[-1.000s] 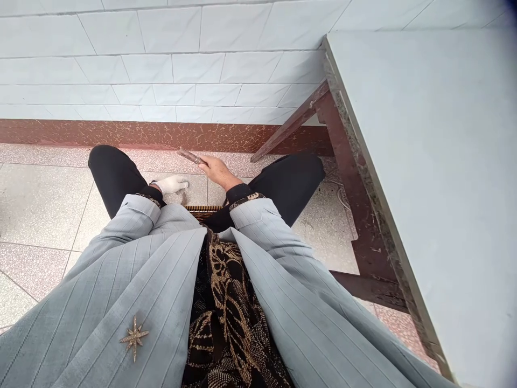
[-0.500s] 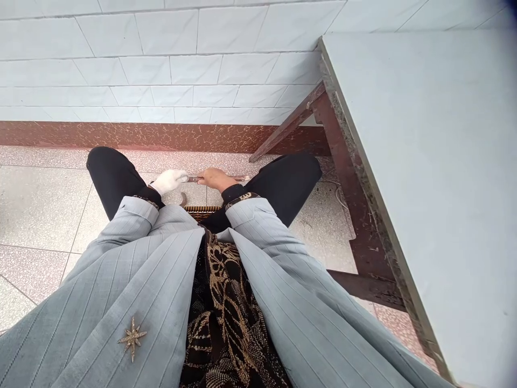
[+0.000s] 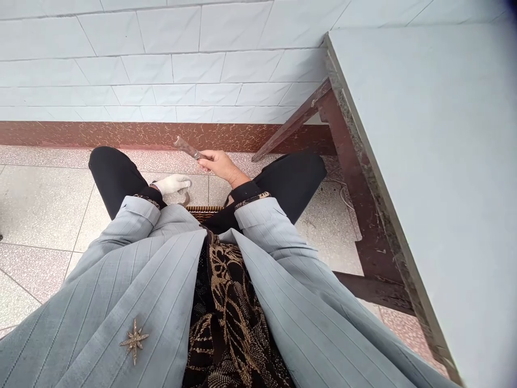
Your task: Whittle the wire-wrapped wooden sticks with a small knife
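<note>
My right hand [image 3: 220,164] is bare and closed round one end of a worn brown wooden handle [image 3: 186,147] with a metal band near my fingers. Its other end points up and left, above the floor. My left hand [image 3: 173,184], in a white glove, is lower and to the left, its fingers curled together. What they hold, if anything, is hidden. Just below its fingertips shows a brown curved piece [image 3: 186,200]; whether the glove touches it I cannot tell. Between my legs part of a yellow-and-black woven seat edge [image 3: 204,209] is visible.
A table with a pale top [image 3: 436,161] and dark red wooden legs [image 3: 343,140] stands close on my right. Ahead is a white tiled wall [image 3: 226,64] with a red-brown skirting [image 3: 133,134]. A pale cord [image 3: 344,196] lies on the floor under the table.
My left hand has let go of the handle and dropped slightly. My right hand has raised the handle forward, and it has swung from level to slanting up and left.
</note>
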